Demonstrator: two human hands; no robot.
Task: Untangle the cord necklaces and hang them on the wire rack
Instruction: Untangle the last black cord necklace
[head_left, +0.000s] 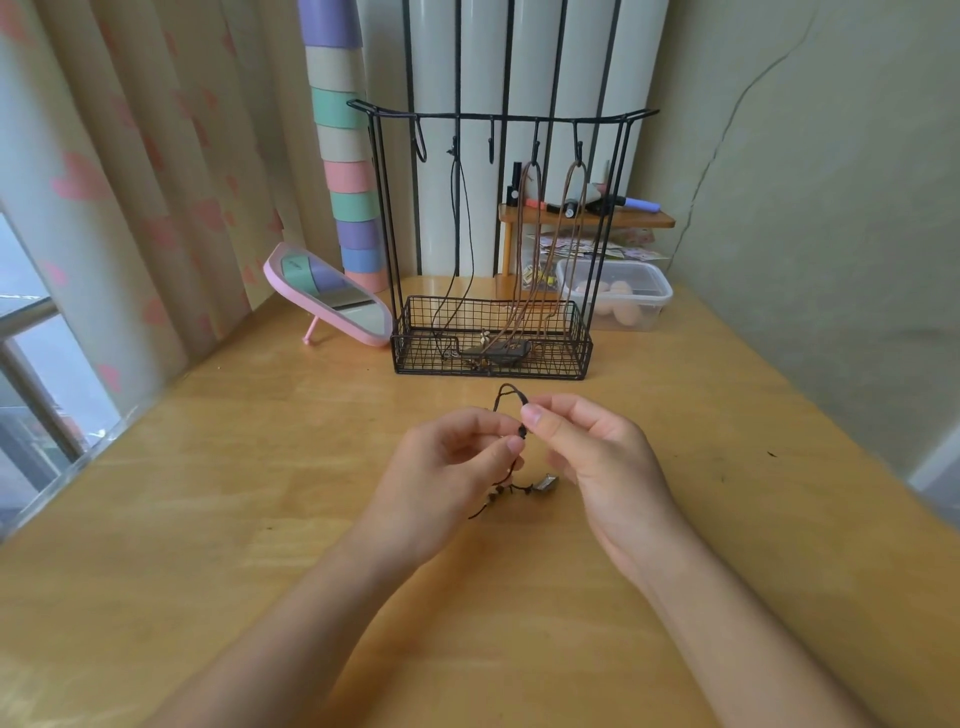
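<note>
Above a wooden worktop (218, 525), the left hand (447, 467) and the right hand (592, 452) pinch a dark cord necklace (511, 397) between thumb and fingertips, each closed narrowly on the cord either side of a small knot. A short loop arches up between the two hands, while the knotted tail and a small metallic pendant (545, 483) trail below, at or just above the wood. Beyond the hands stands the black wire rack (493, 234), where one black cord and two brown cords hang from hooks, their ends pooled in the basket at its foot; two of the hooks look free. Pulling the two pinches apart too hard would likely cinch the knot tighter rather than free it. The dangling tail could also slip through the loop and make a fresh snarl. Carried to the rack with slack trailing, the cord might catch the hanging necklaces and tangle with them.
</note>
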